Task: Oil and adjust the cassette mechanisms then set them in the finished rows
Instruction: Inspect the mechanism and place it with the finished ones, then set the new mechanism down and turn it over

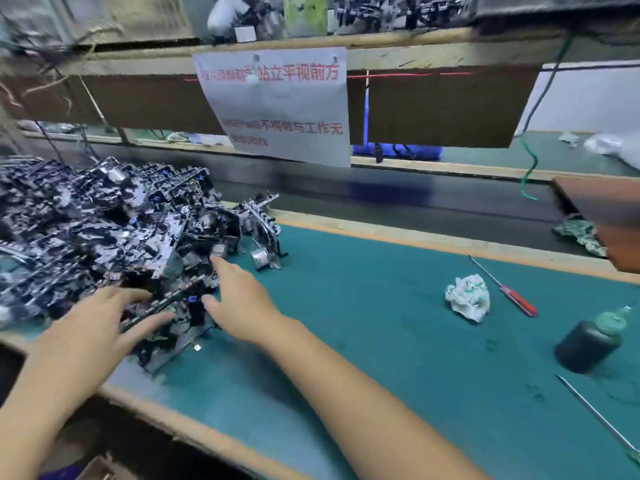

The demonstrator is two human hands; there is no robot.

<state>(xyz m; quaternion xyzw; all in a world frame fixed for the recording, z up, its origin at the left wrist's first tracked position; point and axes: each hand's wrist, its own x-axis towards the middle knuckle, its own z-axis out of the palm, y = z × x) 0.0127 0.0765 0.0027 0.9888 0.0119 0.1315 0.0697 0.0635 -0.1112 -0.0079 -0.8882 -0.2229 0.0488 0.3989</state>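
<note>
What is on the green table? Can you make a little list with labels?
pile: cassette mechanisms heaped at the left
left hand: straight fingers resting on a mechanism at the pile's near edge
right hand: open, reaching to the pile
bottle: dark oil bottle, at the right
tool: red-handled screwdriver
rag: crumpled white cloth beside the screwdriver

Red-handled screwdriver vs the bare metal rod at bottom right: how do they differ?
The red-handled screwdriver has a red grip; the bare metal rod shows none. The screwdriver lies beyond the dark oil bottle, beside the crumpled white rag; the rod lies nearer, running out of frame. Both lie flat on the green mat, similarly angled, untouched.
</note>
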